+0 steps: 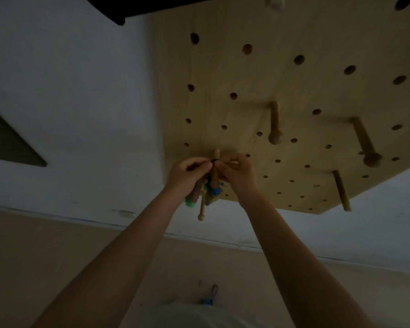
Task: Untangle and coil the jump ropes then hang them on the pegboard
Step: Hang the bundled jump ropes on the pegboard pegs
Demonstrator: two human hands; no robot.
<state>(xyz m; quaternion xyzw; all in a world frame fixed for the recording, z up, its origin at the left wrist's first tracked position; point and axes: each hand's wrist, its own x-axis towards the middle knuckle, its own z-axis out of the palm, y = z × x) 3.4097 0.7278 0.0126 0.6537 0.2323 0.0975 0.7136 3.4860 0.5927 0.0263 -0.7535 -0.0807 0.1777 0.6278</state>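
Note:
A wooden pegboard (282,86) with many round holes hangs on the white wall. Near its lower left corner a wooden peg (215,166) sticks out. My left hand (187,175) and my right hand (237,172) meet at this peg, both pinching a thin dark loop around it. Below the hands dangles a coiled jump rope bundle (211,194) with blue, yellow and green parts and a wooden handle (201,209). My left hand also closes on the bundle's green-ended handle. The picture is dim, so the rope's details are unclear.
Three more wooden pegs (275,124) (365,143) (341,190) stick out of the board to the right. A small blue object (208,299) lies on the tan floor below. A dark shape (10,143) sits on the wall at the left.

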